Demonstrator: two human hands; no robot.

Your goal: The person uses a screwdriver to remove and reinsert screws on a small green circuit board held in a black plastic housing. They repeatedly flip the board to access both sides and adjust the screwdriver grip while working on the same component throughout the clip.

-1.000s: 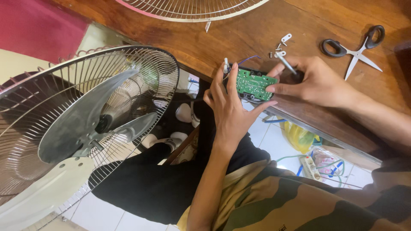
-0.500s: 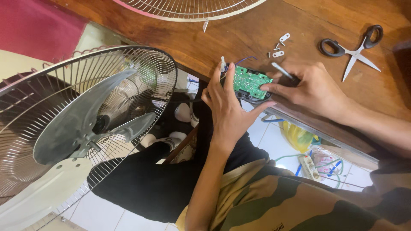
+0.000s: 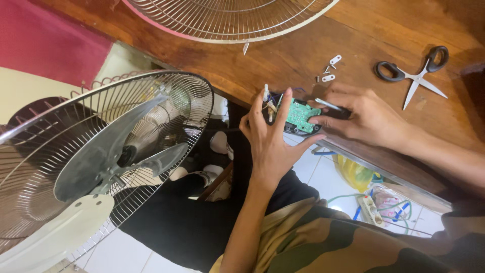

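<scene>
- Bare wooden table (image 3: pixel 283 55) is lying open between the fan guard (image 3: pixel 227 15) at the top edge and the green circuit board (image 3: pixel 301 115).
- Small metal brackets and screws (image 3: pixel 329 68) are cluttering the approach just above the right hand (image 3: pixel 366 119).
- Scissors (image 3: pixel 414 76) are occupying the table's right side.
- The caged fan (image 3: pixel 101 156) is blocking passage left of the left hand (image 3: pixel 270 141).
</scene>
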